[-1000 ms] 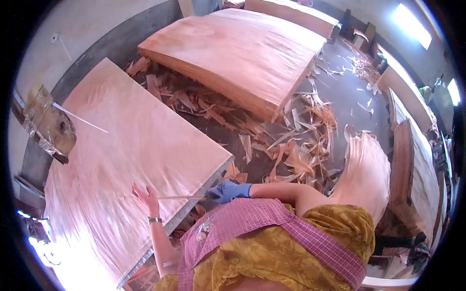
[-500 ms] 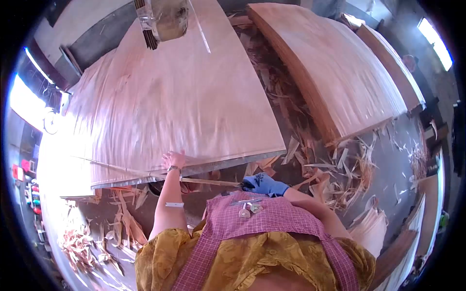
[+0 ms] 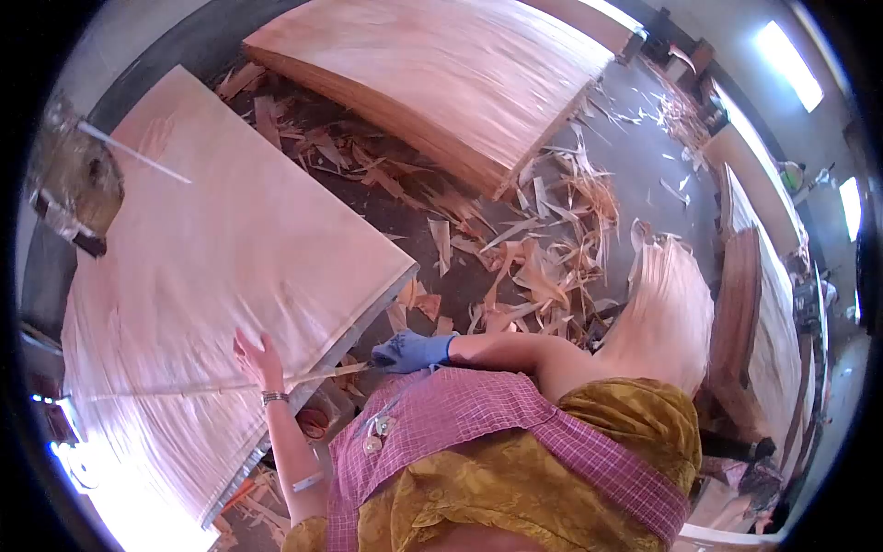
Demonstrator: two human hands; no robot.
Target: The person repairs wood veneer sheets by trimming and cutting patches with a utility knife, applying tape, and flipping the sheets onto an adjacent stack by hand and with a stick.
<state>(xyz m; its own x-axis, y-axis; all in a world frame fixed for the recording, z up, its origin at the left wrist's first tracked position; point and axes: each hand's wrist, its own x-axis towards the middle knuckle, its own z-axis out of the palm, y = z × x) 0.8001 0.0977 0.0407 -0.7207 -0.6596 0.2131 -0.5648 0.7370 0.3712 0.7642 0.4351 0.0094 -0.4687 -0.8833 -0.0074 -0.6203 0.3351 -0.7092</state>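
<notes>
My left hand [image 3: 259, 362], bare with a bracelet at the wrist, lies with fingers spread on a large pale wood sheet [image 3: 230, 248] near its front edge. A long thin strip [image 3: 184, 394] runs across the sheet, passes by my left wrist and reaches my right hand. Wearing a blue glove, my right hand [image 3: 409, 352] is closed round the right end of that strip, just off the sheet's edge and close to the pink checked apron.
A second thick stack of sheets [image 3: 441, 83] lies farther back. Torn wood scraps [image 3: 543, 276] litter the floor between the stacks. A bundle of pale sheets [image 3: 667, 313] is behind my right arm. More stacks [image 3: 773, 322] stand at the right. A plastic-wrapped object [image 3: 78, 179] juts in at the left.
The view swung left-to-right and back between frames. My left hand stays on the sheet with fingers spread; my right hand keeps the strip, which now lies farther across the sheet.
</notes>
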